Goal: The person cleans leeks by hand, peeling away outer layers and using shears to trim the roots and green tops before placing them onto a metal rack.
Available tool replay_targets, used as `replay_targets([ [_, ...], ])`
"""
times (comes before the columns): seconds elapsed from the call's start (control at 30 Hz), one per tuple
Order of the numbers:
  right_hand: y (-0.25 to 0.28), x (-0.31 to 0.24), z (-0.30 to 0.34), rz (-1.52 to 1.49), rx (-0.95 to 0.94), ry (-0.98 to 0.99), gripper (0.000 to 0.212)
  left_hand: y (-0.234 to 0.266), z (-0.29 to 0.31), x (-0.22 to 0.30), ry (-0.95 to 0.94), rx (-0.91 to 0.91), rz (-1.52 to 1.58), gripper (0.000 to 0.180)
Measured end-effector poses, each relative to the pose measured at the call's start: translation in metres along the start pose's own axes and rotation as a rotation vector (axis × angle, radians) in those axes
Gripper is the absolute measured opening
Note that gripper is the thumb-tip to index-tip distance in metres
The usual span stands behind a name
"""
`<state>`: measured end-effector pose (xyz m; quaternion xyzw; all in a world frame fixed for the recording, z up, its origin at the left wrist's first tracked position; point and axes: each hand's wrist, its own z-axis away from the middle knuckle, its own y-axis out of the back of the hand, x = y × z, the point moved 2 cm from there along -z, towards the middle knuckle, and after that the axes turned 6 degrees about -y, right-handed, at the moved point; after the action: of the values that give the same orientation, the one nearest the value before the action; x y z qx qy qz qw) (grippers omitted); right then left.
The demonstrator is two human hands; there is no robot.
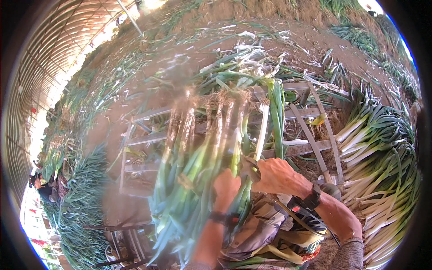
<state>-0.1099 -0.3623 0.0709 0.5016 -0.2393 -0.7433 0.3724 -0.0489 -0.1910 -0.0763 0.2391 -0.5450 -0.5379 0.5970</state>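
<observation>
A green onion with a clean white stem (262, 130) points away from me, its leafy part running down between my hands. My left hand (226, 189) is curled closed at that leafy part. My right hand (283, 177), fingers bent together, is beside it at a dark brownish piece (250, 168) whose kind I cannot make out. To the left, several green onions with soil-stained stems and roots (184, 130) lie side by side across a metal rack (148, 138). Long green leaves (278, 117) hang over the rack just right of the white stem.
Peeled green onions (373, 180) are heaped at the right. Leaf scraps (245, 63) pile up beyond the rack on brown soil (180, 58). More green onions (83, 198) lie at the left, near a metal frame (128, 238). A curved greenhouse wall (49, 58) rises at far left.
</observation>
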Motion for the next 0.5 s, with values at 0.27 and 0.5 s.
replay_targets([
  [0.27, 0.004, 0.003, -0.027, 0.019, 0.132, -0.004, 0.041, 0.003, 0.001, 0.001, 0.055, -0.036, 0.002, 0.037],
  [0.5, 0.004, 0.006, -0.048, 0.006, 0.191, -0.03, 0.035, -0.001, 0.0, -0.027, -0.062, -0.048, 0.263, 0.037],
])
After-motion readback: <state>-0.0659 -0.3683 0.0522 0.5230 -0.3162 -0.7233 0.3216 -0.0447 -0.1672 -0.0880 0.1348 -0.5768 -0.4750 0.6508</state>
